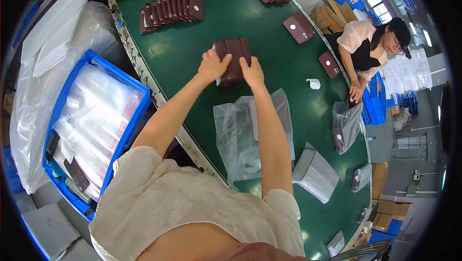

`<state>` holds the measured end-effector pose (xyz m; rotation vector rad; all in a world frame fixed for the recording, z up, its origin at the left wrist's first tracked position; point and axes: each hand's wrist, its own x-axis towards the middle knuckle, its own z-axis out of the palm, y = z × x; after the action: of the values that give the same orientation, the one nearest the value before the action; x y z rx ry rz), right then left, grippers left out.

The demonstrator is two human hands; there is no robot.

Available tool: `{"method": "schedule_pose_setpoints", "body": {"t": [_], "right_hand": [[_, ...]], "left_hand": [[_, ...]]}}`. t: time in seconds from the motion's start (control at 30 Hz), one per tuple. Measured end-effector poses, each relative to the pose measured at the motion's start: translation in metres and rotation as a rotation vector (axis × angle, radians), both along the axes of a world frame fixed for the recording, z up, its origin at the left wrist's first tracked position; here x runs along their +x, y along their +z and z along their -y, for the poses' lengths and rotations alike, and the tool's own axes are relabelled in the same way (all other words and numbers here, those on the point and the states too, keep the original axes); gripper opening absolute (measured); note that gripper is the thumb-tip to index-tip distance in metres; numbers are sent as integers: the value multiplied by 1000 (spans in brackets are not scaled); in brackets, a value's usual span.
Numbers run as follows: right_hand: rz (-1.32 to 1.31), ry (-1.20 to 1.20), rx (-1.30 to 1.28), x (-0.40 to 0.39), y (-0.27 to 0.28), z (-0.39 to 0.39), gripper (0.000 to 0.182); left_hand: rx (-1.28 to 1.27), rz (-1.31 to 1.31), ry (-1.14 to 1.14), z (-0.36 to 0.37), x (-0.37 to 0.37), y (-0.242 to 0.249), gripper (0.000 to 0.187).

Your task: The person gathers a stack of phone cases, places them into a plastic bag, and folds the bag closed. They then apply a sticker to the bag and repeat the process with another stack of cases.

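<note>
Both my hands grip one stack of dark brown flat cases point(234, 58) on the green conveyor belt point(192, 54). My left hand point(213, 65) clasps the stack's left edge and my right hand point(251, 71) holds its lower right edge. A white slip shows at the stack's left side. Just nearer to me, under my right forearm, lies a clear plastic bag point(236, 136) on the belt.
Fanned rows of brown cases point(171, 9) lie farther up the belt. Filled bags point(315, 174) sit to the right. A blue crate of clear bags point(91, 126) stands at my left. A co-worker point(368, 44) across the belt handles a bagged case point(345, 126).
</note>
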<state>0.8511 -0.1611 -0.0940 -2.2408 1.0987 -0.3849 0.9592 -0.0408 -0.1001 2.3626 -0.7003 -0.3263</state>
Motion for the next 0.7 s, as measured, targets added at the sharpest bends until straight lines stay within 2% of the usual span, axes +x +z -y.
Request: {"method": "schedule_pose_setpoints", "body": {"t": [0.1,0.23,0.33,0.37,0.4,0.5,0.53,0.6,0.63,0.7], "right_hand": [[-20,31,-159,-1,30,-44,58],[32,55,-110,-28,80,-98,57],[74,131,35,-24,6,-86,60],[100,171,103,-24,-18,-84,62],[107,168,108,-22,-17,-93,62],[144,-50,145,-17,-11,-119,59],[148,-56,140,-23,1,-125,59],[486,49,-7,-40,39,-141,57],[638,99,-65,-48,43,-150,56],[648,108,41,-59,17,-150,56]], "left_hand": [[-352,-417,-84,-20,31,-37,80],[-299,-231,-192,-85,29,22,87],[14,-274,-220,-117,29,34,85],[22,-272,-219,-119,26,30,85],[3,-276,-201,-116,22,23,84],[-41,-291,-176,-114,8,13,82],[-172,-181,-186,-123,-2,21,81],[-445,51,-200,-128,-10,37,81],[-439,42,-202,-132,-13,36,81],[-632,-61,-310,-143,-19,31,81]]}}
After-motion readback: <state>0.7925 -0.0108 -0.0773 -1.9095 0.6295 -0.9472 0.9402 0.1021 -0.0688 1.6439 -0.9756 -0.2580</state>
